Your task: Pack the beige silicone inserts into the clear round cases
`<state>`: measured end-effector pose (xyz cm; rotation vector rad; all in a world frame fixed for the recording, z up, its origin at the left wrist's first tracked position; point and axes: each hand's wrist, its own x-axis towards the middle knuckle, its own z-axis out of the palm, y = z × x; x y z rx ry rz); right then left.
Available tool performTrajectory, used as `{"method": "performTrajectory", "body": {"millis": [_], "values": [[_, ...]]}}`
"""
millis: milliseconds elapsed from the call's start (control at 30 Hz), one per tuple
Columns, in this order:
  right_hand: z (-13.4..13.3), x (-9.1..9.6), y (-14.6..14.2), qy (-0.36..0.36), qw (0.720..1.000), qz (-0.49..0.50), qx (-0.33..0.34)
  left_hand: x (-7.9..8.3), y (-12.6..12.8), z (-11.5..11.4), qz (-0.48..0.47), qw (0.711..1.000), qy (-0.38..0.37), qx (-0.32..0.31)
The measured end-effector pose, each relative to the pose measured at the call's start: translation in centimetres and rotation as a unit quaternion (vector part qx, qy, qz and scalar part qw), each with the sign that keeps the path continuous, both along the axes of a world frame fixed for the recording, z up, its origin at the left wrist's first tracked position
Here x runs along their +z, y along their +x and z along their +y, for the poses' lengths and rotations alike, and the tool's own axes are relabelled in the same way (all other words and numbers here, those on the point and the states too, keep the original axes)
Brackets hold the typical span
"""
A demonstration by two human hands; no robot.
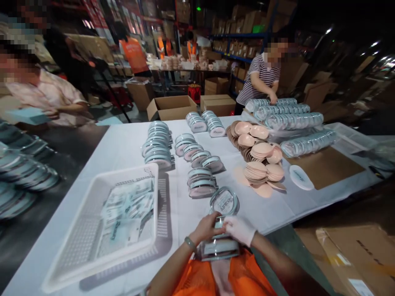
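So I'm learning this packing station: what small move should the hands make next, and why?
Probably fold the open lid down onto the top case. Both the left hand and the gloved right hand pinch that case on a short stack at the table edge, and the finished cases ahead all lie closed.

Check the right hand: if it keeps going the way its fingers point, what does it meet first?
The right hand, gloved, points left across the open round compact it grips. The first thing in that line is probably the left hand, whose fingers hold the same compact; depth between them is unclear.
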<state>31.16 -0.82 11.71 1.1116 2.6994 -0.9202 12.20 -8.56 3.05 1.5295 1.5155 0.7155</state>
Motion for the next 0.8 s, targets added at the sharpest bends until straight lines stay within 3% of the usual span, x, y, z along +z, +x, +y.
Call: {"method": "performTrajectory", "body": {"millis": [67,167,233,333,433,533,633,733,800], "values": [[4.5,0.5,0.6,0.083,0.996,-0.031,0.003,-0.2,0.0,-0.2,-0.017,1.000,0.012,0.007],[9.6,-1.5,0.5,0.172,0.970,-0.100,0.141,0.0,0.1,-0.6,-0.038,0.999,0.021,0.030],[11.2,-3.9,0.2,0.190,0.953,-0.097,0.217,0.4,0.6,-0.9,-0.039,0.996,0.030,0.071],[12.3,-6.8,0.0,0.223,0.942,-0.052,0.247,0.7,2.1,-1.5,-0.016,0.983,0.083,0.160],[13.8,-7.3,0.1,0.225,0.945,-0.002,0.239,0.3,3.8,-1.4,0.013,0.965,0.127,0.229],[15.8,-5.0,0.0,0.160,0.971,0.063,0.164,0.1,4.4,0.1,0.000,0.946,0.124,0.299],[16.5,-0.4,-0.2,0.004,0.983,0.169,0.071,1.7,3.8,2.2,-0.099,0.901,0.108,0.408],[15.8,4.2,-0.3,-0.188,0.941,0.269,0.083,5.2,3.1,4.1,-0.272,0.843,0.102,0.452],[15.1,6.0,-0.3,-0.257,0.910,0.305,0.110,7.7,3.1,4.7,-0.376,0.807,0.096,0.445]]}}
